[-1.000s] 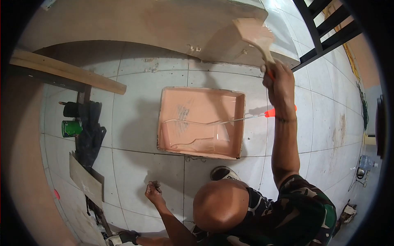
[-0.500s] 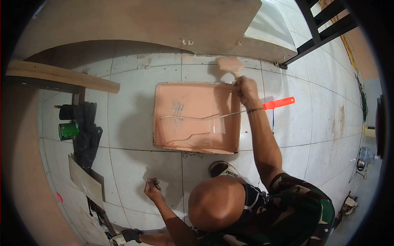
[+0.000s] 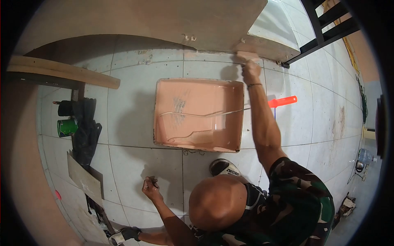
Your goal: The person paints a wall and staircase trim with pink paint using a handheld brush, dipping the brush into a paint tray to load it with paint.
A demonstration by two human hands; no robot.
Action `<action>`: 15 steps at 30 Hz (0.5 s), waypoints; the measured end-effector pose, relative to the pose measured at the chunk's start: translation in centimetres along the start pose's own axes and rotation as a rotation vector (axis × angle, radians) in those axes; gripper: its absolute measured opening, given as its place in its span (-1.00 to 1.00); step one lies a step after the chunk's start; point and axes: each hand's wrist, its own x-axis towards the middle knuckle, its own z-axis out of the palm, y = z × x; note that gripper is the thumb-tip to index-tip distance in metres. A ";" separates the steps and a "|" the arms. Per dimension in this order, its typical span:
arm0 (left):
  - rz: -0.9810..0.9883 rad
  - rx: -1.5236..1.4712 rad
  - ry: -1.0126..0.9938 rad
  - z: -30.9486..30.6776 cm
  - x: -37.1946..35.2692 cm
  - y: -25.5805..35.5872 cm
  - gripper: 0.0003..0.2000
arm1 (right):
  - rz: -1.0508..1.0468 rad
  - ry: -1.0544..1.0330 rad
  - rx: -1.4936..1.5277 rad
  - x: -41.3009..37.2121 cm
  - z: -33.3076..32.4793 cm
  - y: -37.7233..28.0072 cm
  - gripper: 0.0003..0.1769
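My right hand [image 3: 251, 72] is closed round the handle of a broad paintbrush [image 3: 247, 55] whose head is coated in peach paint. The brush head is right at the lower edge of the wall [image 3: 271, 48], where it meets the floor. Below and left of that arm sits a paint tray [image 3: 157, 110] coated in the same peach. Across the tray lies a bent wire with an orange handle [image 3: 284, 101], partly hidden by my right forearm. My left hand [image 3: 150, 189] hovers over the tiles with fingers curled together; I cannot tell what is in them.
Black metal bars [image 3: 320, 37] stand at the upper right. A wooden plank [image 3: 65, 73] juts in from the left, above a green can [image 3: 67, 127], dark cloth [image 3: 87, 127] and a flat board [image 3: 85, 176]. A shoe [image 3: 223, 167] is just below the tray.
My right hand has carried the paintbrush forward and slightly right, from above the floor tiles to the foot of the wall. My left hand has barely shifted.
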 end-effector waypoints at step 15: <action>-0.062 0.029 0.117 -3.0 -1.0 0.3 -0.66 | 0.243 -0.205 0.284 -9.4 12.1 0.5 -0.83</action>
